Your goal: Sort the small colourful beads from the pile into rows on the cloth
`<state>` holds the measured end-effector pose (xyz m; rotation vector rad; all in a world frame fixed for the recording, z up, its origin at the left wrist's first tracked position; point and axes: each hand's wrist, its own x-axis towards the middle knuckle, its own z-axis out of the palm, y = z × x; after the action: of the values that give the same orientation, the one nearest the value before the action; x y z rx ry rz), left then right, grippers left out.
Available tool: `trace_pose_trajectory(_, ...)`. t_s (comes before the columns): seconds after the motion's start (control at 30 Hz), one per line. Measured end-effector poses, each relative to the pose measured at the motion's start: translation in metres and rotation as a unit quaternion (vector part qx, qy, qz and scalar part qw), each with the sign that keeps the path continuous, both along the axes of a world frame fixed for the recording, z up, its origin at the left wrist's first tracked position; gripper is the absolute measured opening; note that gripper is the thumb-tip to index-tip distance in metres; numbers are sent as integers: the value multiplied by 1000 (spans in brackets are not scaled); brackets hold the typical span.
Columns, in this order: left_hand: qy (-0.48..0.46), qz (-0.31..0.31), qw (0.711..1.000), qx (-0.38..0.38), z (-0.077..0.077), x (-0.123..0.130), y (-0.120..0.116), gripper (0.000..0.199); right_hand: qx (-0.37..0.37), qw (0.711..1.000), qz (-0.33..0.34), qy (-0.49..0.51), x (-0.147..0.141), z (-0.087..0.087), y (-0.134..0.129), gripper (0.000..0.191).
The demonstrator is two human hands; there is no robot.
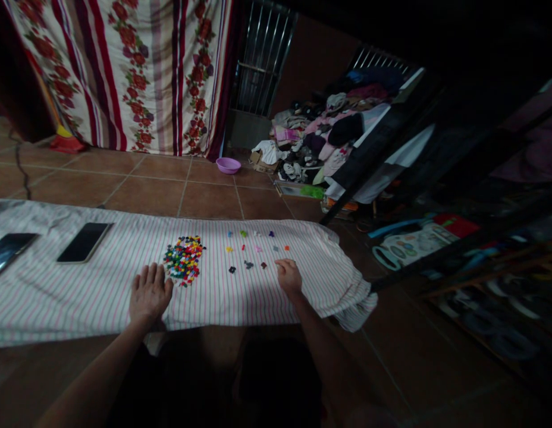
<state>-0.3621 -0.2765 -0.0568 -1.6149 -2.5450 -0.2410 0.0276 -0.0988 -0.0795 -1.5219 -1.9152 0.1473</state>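
Note:
A dense pile of tiny multicoloured plastic pieces (185, 260) lies on the striped cloth. My left hand (150, 292) rests flat at the pile's lower left, palm down with fingers stretched out. To the right of the pile, small groups sorted by colour sit in loose rows: blue (230, 234), green (242, 233), purple (271, 233), yellow (229, 249), pink (258, 249), orange (287, 248), black (232, 270), dark grey (248, 264) and brown (264, 265) among them. Just right of the brown group, my right hand (289, 277) has thumb and fingers pinched together; anything between them is too small to make out.
Two phones, one black-screened (85, 242) and one at the edge (11, 249), lie on the cloth (204, 306) at left. Beyond are a purple basin (228, 165), a floral curtain (155, 77) and a heap of clothes (320, 131). A dark metal post (347, 196) stands at right.

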Motion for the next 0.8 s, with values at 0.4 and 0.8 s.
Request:
trace_pose_trajectory(0.4,8,-6,1000,10,0,0,0,62,-12,989,81,-126,-51,-15,-3,27)
trace_pose_trajectory(0.8,2,-10,1000,18,1,0,-1,62,53,988,103,-102,-43,-22,-28,32)
